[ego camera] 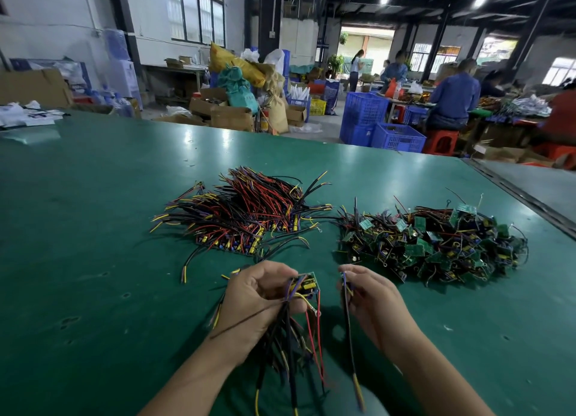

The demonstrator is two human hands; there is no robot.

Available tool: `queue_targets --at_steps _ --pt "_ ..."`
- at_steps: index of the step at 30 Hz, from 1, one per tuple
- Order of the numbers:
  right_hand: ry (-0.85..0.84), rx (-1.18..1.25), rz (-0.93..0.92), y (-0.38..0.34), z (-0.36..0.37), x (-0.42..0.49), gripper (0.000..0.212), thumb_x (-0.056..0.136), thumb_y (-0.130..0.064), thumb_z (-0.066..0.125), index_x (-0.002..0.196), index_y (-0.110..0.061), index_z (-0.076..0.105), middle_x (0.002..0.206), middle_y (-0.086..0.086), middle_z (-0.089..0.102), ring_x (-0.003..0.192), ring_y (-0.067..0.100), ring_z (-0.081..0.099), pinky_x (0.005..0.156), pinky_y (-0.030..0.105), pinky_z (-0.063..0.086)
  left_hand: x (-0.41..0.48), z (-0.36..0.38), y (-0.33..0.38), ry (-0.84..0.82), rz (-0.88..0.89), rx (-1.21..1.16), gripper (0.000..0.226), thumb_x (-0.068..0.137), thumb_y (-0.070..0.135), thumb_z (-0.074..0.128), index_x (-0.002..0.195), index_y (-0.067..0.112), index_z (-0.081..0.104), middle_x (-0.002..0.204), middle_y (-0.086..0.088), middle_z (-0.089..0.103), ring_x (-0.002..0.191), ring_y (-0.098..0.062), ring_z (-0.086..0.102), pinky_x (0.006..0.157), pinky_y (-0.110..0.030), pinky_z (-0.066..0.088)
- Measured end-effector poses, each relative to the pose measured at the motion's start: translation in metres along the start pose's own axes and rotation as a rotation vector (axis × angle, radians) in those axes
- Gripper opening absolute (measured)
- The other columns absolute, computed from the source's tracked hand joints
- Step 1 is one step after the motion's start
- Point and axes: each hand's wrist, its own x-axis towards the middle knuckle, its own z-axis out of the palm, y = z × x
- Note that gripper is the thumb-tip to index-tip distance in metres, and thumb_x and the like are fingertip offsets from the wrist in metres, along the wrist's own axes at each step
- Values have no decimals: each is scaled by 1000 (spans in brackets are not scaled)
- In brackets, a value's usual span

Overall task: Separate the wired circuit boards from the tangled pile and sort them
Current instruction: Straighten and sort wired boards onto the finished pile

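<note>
My left hand (261, 294) grips one wired board (307, 283); my right hand (371, 294) pinches a wire (345, 286) beside it. Beyond my left grip lies the sorted stack (243, 216); beyond my right, a big tangled pile (436, 244) waits.

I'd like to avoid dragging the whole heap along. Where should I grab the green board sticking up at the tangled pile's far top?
Pinch the green board by its bare side edges, coming from above: it sits proud on the tangled pile with little lying over it. Lift slowly, since anything attached likely runs down into the tangle.
</note>
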Motion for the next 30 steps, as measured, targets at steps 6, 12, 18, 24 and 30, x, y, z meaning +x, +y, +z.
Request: queue_targets --at_steps 6,12,18,24,30 --pt "107 -1309 -332 11 -21 12 20 92 -36 63 104 -25 74 94 -13 64 89 5 59 74 12 39 -1 0 0 35 -19 59 43 39 -3 90 75 17 76 74 -3 73 66 -10 66 60 -17 52" --pt "185 -1344 -644 7 -8 -1 30 97 -33 55 122 -20 64 114 -3 61 108 17 54 87 24 40 -2 2 3 21 -47 84 35 45 9 83 79 11 74 68 1 72 63 -6 67 59 -15 50" --pt "-308 -456 -359 -1 24 -26 17 83 -24 67 98 -18 72 84 -1 73 73 10 62 66 20 50 -2 4 -2 25 -80 10 22 60 -14 76 76 0 73 70 -10 72 65 -15 70 57 -20 55" --pt "-328 -239 -185 2 24 -22 33 60 -36 85 85 -15 77 82 9 73 73 17 64 67 25 52 -2 2 -2 -22 -30 102 25 47 9 86 69 14 77 69 -9 72 63 -15 68 59 -23 54" --pt "-419 -85 -17 1 25 -23 48 52 -32 96 86 -5 77 84 16 73 69 20 70 68 29 57 0 -3 -4 -59 -60 141 31 38 17 93 63 15 75 64 -3 67 61 -12 63 58 -23 51"
